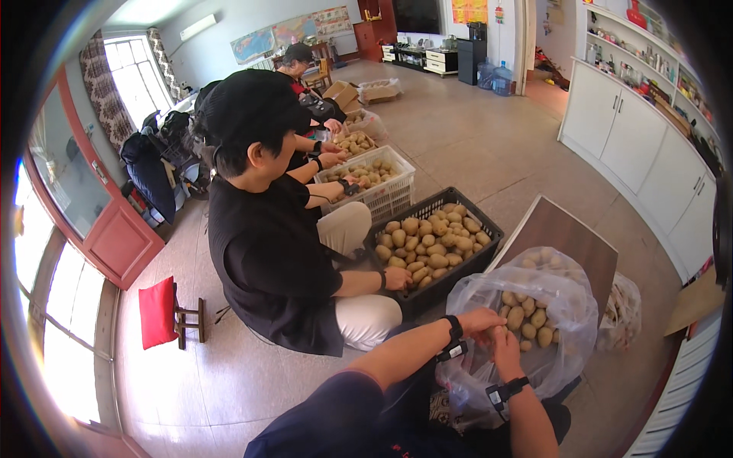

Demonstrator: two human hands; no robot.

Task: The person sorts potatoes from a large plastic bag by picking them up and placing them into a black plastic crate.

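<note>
1. A clear, crinkled plastic bag (534,294) full of tan, oval potatoes (527,317) sits on the floor right in front of the person, just beside a dark brown wooden board (565,237).
2. The left hand (481,320) is at the bag's open mouth, its grip closed on the plastic rim; a black wristband shows at the wrist.
3. The right hand (505,343) reaches into the same opening, fingers curled among the potatoes; whether its grip is closed on one, I cannot tell.
4. Just to the left of the bag stands a black slatted plastic crate (458,271) heaped with more potatoes.
5. A seated co-worker in a black shirt and pale trousers (271,252) rests one hand (397,278) on the near rim of that crate.
6. Behind it is a white slatted plastic crate (385,195), also holding potatoes, with other people's hands at its far edge.
7. Farther back lie open cardboard boxes (378,90) on the grey tiled floor (489,145).
8. A small red-cushioned wooden stool (164,313) stands well apart on the left, near the red door.
9. White cabinets (634,137) line the right wall.
</note>
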